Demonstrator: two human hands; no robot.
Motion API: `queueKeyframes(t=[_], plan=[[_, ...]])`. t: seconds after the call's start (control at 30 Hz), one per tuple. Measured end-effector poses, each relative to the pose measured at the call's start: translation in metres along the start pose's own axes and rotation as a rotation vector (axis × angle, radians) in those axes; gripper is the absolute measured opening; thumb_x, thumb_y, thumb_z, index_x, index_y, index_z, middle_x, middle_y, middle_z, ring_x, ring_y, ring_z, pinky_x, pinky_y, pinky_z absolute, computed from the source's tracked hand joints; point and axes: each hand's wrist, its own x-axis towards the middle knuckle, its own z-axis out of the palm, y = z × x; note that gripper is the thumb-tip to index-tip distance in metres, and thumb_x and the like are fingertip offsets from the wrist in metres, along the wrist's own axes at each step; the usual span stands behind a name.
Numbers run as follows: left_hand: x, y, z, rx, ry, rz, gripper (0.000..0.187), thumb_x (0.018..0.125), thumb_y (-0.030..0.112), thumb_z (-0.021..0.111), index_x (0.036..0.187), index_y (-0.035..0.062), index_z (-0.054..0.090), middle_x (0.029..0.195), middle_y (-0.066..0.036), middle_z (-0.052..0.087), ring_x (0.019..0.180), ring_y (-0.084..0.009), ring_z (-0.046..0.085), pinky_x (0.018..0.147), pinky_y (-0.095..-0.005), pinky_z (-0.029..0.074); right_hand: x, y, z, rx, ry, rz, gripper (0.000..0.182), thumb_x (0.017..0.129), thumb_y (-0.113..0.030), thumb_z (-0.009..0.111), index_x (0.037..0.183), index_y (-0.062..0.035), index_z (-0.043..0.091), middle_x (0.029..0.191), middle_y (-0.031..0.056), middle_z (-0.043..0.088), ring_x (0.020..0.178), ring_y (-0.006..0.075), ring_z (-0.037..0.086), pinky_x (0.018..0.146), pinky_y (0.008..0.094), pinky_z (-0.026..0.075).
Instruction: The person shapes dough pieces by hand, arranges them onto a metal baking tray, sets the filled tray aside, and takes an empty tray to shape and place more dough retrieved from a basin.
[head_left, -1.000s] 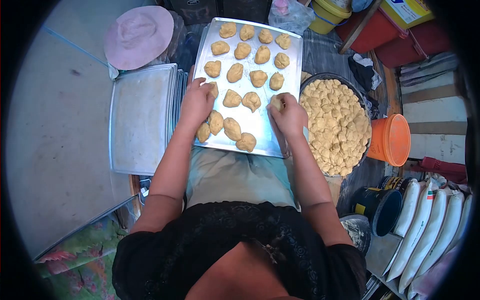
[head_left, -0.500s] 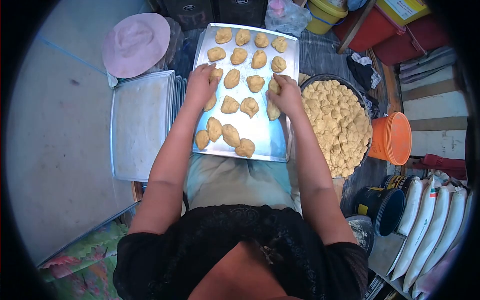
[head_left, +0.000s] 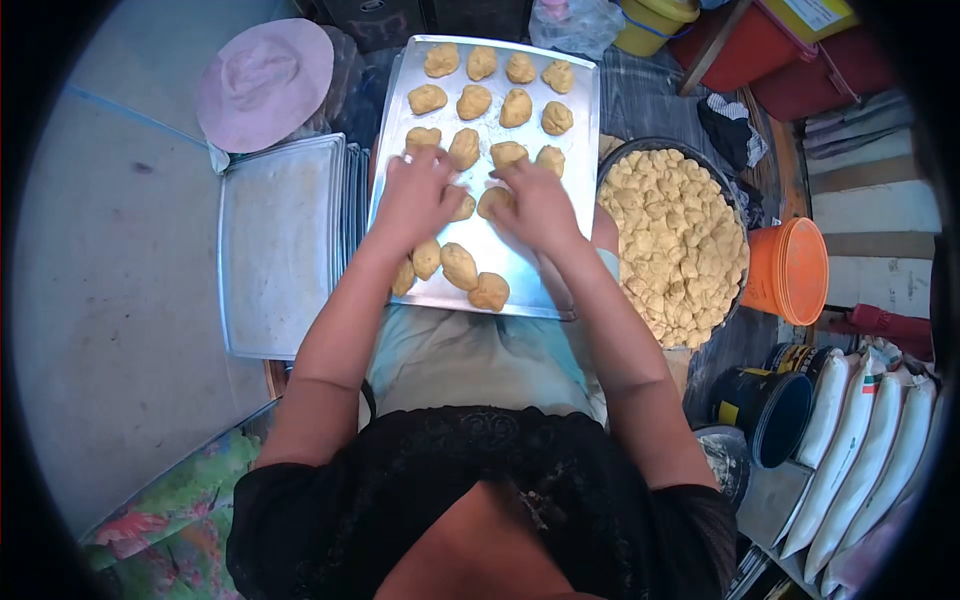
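A metal baking tray [head_left: 520, 270] rests across the lap, holding rows of yellowish dough pieces. My left hand [head_left: 415, 198] is over the tray's left part, its fingers curved and its thumb side against a dough piece [head_left: 463, 208]. My right hand [head_left: 540, 205] mirrors it on the right, thumb and fingers around another dough piece [head_left: 493, 203]. Both palms hide what lies beneath them. Beyond the hands, dough pieces [head_left: 474, 102] sit spaced in rows. Several more, including one dough piece [head_left: 459, 267], lie close together near the tray's front edge.
At right stands a large round basin [head_left: 742, 215] heaped with dough pieces, beside an orange bucket [head_left: 790, 270] and a dark bucket [head_left: 765, 420]. Stacked trays [head_left: 280, 250] and a pink hat [head_left: 265, 85] are at left. White sacks [head_left: 870, 460] lean at lower right.
Both hands have moved inward from the tray's sides to the middle dough pieces. The third-row pieces at the sides are uncovered now, and the tray has shifted slightly.
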Motion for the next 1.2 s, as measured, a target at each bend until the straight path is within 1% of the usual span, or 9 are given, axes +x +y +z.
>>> queueKeyframes(t=[0.1, 0.37, 0.53, 0.63, 0.77, 0.9, 1.07, 1.13, 1.2], plan=[[-0.022, 0.008, 0.005, 0.063, -0.198, 0.08, 0.029, 0.083, 0.025, 0.071, 0.109, 0.0139, 0.071, 0.106, -0.006, 0.064, 0.103, -0.0261, 0.058, 0.091, -0.0425, 0.041, -0.017, -0.011, 0.017, -0.025, 0.039, 0.057, 0.033, 0.08, -0.02, 0.07, 0.11, -0.0057, 0.067, 0.1, 0.0151, 0.06, 0.088, 0.0358, 0.063, 0.078, 0.0464, 0.051], [-0.035, 0.003, -0.001, 0.034, 0.122, -0.181, 0.028, 0.087, 0.022, 0.068, 0.113, 0.011, 0.071, 0.114, -0.011, 0.064, 0.108, -0.0302, 0.057, 0.092, -0.0442, 0.045, -0.032, -0.021, 0.032, 0.028, 0.286, 0.003, 0.043, 0.089, -0.007, 0.057, 0.132, -0.01, 0.054, 0.119, 0.0157, 0.059, 0.085, 0.0388, 0.065, 0.074, 0.0479, 0.054], [-0.043, -0.027, 0.001, -0.068, 0.002, -0.246, 0.029, 0.087, 0.022, 0.067, 0.114, 0.011, 0.071, 0.123, -0.012, 0.062, 0.114, -0.0317, 0.056, 0.095, -0.0449, 0.043, -0.042, -0.027, 0.04, -0.307, 0.229, 0.07, 0.04, 0.09, -0.016, 0.06, 0.129, -0.008, 0.058, 0.126, 0.0116, 0.061, 0.098, 0.0281, 0.061, 0.086, 0.0417, 0.047], [-0.042, -0.011, -0.005, 0.033, 0.104, -0.079, 0.031, 0.086, 0.024, 0.068, 0.115, 0.0138, 0.071, 0.123, -0.009, 0.063, 0.115, -0.0304, 0.056, 0.099, -0.045, 0.038, -0.047, -0.021, 0.049, -0.548, 0.173, 0.023, 0.045, 0.088, -0.022, 0.062, 0.131, -0.0072, 0.058, 0.13, 0.0112, 0.06, 0.105, 0.0238, 0.056, 0.095, 0.0393, 0.04], [-0.033, -0.003, 0.01, 0.075, -0.099, 0.079, 0.029, 0.085, 0.028, 0.07, 0.111, 0.0148, 0.072, 0.116, -0.005, 0.067, 0.116, -0.0277, 0.055, 0.098, -0.0436, 0.035, -0.055, -0.028, 0.041, -0.565, 0.108, 0.024, 0.05, 0.087, -0.022, 0.064, 0.134, -0.0074, 0.056, 0.136, 0.0152, 0.057, 0.108, 0.0259, 0.055, 0.097, 0.0418, 0.038], [-0.027, 0.002, 0.007, 0.102, -0.112, 0.013, 0.026, 0.084, 0.026, 0.07, 0.107, 0.0143, 0.072, 0.113, -0.004, 0.067, 0.113, -0.0271, 0.056, 0.097, -0.0436, 0.035, -0.062, -0.026, 0.013, -0.269, 0.327, 0.075, 0.049, 0.084, -0.02, 0.067, 0.132, -0.0108, 0.059, 0.136, 0.0176, 0.053, 0.11, 0.032, 0.053, 0.099, 0.0468, 0.037], [-0.034, 0.012, 0.005, 0.008, 0.043, 0.065, 0.024, 0.084, 0.019, 0.067, 0.106, 0.0105, 0.071, 0.111, -0.007, 0.067, 0.106, -0.0286, 0.058, 0.094, -0.0455, 0.038, -0.071, 0.007, 0.016, -0.187, 0.248, 0.176, 0.04, 0.086, -0.016, 0.065, 0.124, -0.0063, 0.064, 0.123, 0.0182, 0.057, 0.108, 0.038, 0.053, 0.092, 0.0453, 0.043], [-0.042, 0.016, -0.01, -0.108, -0.102, -0.02, 0.026, 0.084, 0.016, 0.065, 0.108, 0.0078, 0.069, 0.109, -0.009, 0.066, 0.105, -0.0305, 0.058, 0.092, -0.0451, 0.041, -0.073, -0.011, 0.003, -0.407, 0.33, 0.024, 0.037, 0.085, -0.016, 0.066, 0.121, -0.0051, 0.065, 0.117, 0.0185, 0.058, 0.104, 0.0381, 0.055, 0.089, 0.0447, 0.045], [-0.054, 0.02, -0.028, -0.175, -0.164, -0.047, 0.027, 0.084, 0.014, 0.063, 0.109, 0.0057, 0.068, 0.108, -0.011, 0.065, 0.105, -0.0321, 0.058, 0.09, -0.0442, 0.043, -0.08, -0.033, -0.006, -0.134, 0.168, 0.109, 0.032, 0.084, -0.018, 0.068, 0.113, -0.0042, 0.066, 0.111, 0.0177, 0.058, 0.104, 0.0361, 0.056, 0.089, 0.0433, 0.046]])
